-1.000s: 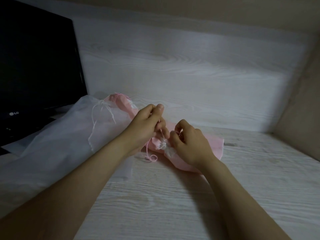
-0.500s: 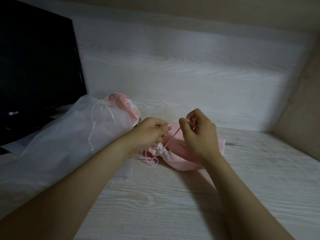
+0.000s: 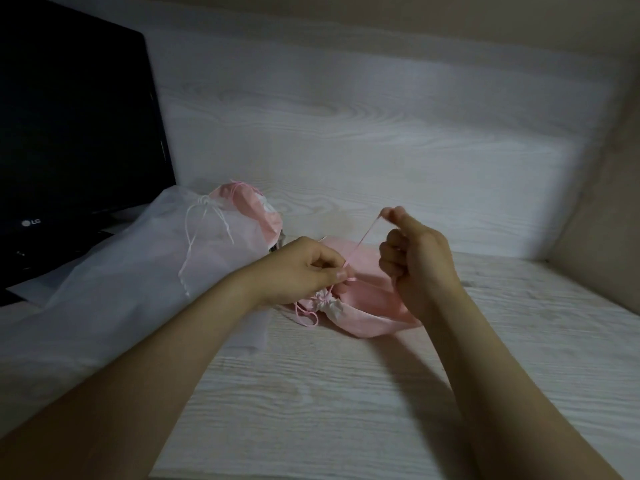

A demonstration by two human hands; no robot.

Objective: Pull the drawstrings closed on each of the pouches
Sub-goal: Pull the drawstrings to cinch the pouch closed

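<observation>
A pink pouch (image 3: 367, 317) lies on the pale wooden desk, its mouth gathered tight at the left end. My left hand (image 3: 304, 271) pinches the pink drawstring (image 3: 363, 237) just above the gathered mouth. My right hand (image 3: 415, 258) is raised to the right and pinches the far end of that taut string between thumb and forefinger. Behind, a second pink pouch (image 3: 256, 206) lies with its mouth cinched. A large white sheer pouch (image 3: 131, 271) lies to the left, its white drawstring tied.
A black monitor (image 3: 69, 133) stands at the back left. The white wooden back panel (image 3: 346, 116) rises behind the pouches, and a beige side wall (image 3: 602, 202) closes off the right. Bare desk surface (image 3: 346, 393) lies in front of me.
My right hand has risen up and to the right, drawing the pink string out taut. My left hand has dropped lower toward the pouch mouth, which has tightened.
</observation>
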